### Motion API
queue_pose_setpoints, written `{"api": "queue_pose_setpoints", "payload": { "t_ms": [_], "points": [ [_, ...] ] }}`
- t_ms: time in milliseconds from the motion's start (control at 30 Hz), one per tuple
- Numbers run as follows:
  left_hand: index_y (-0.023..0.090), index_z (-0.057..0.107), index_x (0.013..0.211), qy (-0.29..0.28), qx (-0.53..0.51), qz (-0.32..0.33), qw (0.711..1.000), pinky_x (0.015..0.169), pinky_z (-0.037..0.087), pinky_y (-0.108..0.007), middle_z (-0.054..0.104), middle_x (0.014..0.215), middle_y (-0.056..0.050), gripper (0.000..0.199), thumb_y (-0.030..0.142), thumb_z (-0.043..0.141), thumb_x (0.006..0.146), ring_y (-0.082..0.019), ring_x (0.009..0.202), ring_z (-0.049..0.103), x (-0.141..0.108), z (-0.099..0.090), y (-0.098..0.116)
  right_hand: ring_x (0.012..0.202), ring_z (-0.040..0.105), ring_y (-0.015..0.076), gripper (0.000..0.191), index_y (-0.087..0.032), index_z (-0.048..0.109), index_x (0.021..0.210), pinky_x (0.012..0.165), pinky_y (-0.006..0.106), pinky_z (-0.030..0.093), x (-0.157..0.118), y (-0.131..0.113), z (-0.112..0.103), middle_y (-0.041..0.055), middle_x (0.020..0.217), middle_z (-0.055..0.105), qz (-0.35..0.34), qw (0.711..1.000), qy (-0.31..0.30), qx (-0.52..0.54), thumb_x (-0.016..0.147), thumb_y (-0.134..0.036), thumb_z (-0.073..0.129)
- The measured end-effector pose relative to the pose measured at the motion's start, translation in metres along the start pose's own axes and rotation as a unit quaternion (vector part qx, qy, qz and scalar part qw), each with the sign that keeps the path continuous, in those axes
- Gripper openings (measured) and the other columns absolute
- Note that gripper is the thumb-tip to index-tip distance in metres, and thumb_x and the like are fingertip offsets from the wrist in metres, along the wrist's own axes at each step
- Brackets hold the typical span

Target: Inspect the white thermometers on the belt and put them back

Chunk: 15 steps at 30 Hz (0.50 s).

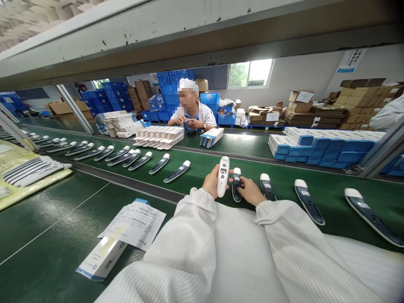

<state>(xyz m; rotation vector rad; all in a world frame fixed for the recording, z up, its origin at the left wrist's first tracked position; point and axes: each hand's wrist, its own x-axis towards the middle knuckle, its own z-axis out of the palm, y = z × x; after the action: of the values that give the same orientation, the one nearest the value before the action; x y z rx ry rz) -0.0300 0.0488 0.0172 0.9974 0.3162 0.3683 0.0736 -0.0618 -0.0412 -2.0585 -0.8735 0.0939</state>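
My left hand (pixel 212 181) is wrapped round a white handheld thermometer (pixel 223 176), held upright with its small screen and buttons facing me. Just to its right, my right hand (pixel 251 190) has its fingers closed on the edge of a second thermometer (pixel 236 185), whose dark back with a pale label is turned up. Beside that hand lies another dark-backed thermometer (pixel 267 186), partly hidden by the sleeve. More of the same kind lie in a row along the green conveyor belt (pixel 208 162), including one at the right (pixel 309 202).
At lower left, a printed sheet (pixel 135 223) lies over a white and blue box (pixel 102 257). Stacked boxes (pixel 322 147) and open cartons (pixel 159 136) stand beyond the belt, where a co-worker (pixel 192 109) sits. A metal shelf beam (pixel 189 38) crosses overhead. Striped cloth (pixel 34 168) lies at left.
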Motion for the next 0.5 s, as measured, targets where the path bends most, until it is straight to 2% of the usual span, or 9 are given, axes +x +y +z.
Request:
{"api": "queue_pose_setpoints", "payload": {
  "t_ms": [100,200,267,333,400,500],
  "points": [
    [0.009,0.062,0.099,-0.004,-0.002,-0.008,1.0,0.036,0.041,-0.022,0.068,0.098,-0.015,0.041,0.04,0.035,0.094,-0.014,0.055,0.06,-0.002,0.004,0.0,0.098,0.061,0.0272,0.041,-0.011,0.057,0.113,0.088,0.04,0.045,-0.001,0.001,-0.003,0.0188,0.116,0.056,0.012,1.0,-0.002,-0.022,0.072,-0.012,0.054],
    [0.01,0.061,0.099,0.015,-0.01,-0.009,1.0,0.039,0.042,-0.022,0.069,0.097,-0.014,0.037,0.037,0.036,0.093,-0.016,0.064,0.062,-0.002,0.005,-0.001,0.112,0.054,0.0308,0.046,-0.013,0.055,0.118,0.095,0.043,0.041,-0.003,-0.008,-0.01,0.0192,0.122,0.053,0.01,0.998,0.033,-0.046,0.073,-0.012,0.053],
    [0.012,0.062,0.096,0.034,-0.014,-0.016,0.999,0.041,0.042,-0.023,0.068,0.092,-0.012,0.033,0.036,0.04,0.091,-0.017,0.067,0.062,-0.001,0.006,-0.002,0.11,0.054,0.0296,0.041,-0.016,0.056,0.117,0.094,0.043,0.041,-0.006,-0.019,-0.016,0.017,0.122,0.053,0.006,0.997,0.067,-0.028,0.077,-0.018,0.051],
    [0.013,0.063,0.094,0.044,-0.016,-0.019,0.999,0.043,0.042,-0.023,0.068,0.084,-0.009,0.027,0.032,0.046,0.088,-0.015,0.064,0.06,0.001,0.007,-0.005,0.102,0.059,0.0262,0.034,-0.02,0.058,0.113,0.084,0.039,0.047,-0.009,-0.032,-0.02,0.0134,0.117,0.058,0.008,0.996,0.058,0.065,0.082,-0.031,0.049],
    [0.015,0.064,0.097,0.044,-0.017,0.001,0.999,0.049,0.043,-0.022,0.066,0.076,-0.004,0.02,0.021,0.055,0.081,-0.013,0.062,0.057,0.002,0.008,-0.008,0.094,0.061,0.0229,0.035,-0.023,0.058,0.111,0.07,0.033,0.05,-0.012,-0.043,-0.022,0.0091,0.11,0.062,0.008,0.98,-0.002,0.199,0.082,-0.041,0.05],
    [0.018,0.063,0.105,0.032,-0.006,0.037,0.999,0.057,0.043,-0.02,0.064,0.071,-0.001,0.036,0.007,0.059,0.07,-0.01,0.062,0.056,0.003,0.007,-0.009,0.088,0.061,0.0187,0.035,-0.023,0.059,0.108,0.061,0.027,0.046,-0.015,-0.05,-0.022,0.0044,0.102,0.066,0.005,0.94,-0.069,0.334,0.077,-0.041,0.057]
  ]
}}
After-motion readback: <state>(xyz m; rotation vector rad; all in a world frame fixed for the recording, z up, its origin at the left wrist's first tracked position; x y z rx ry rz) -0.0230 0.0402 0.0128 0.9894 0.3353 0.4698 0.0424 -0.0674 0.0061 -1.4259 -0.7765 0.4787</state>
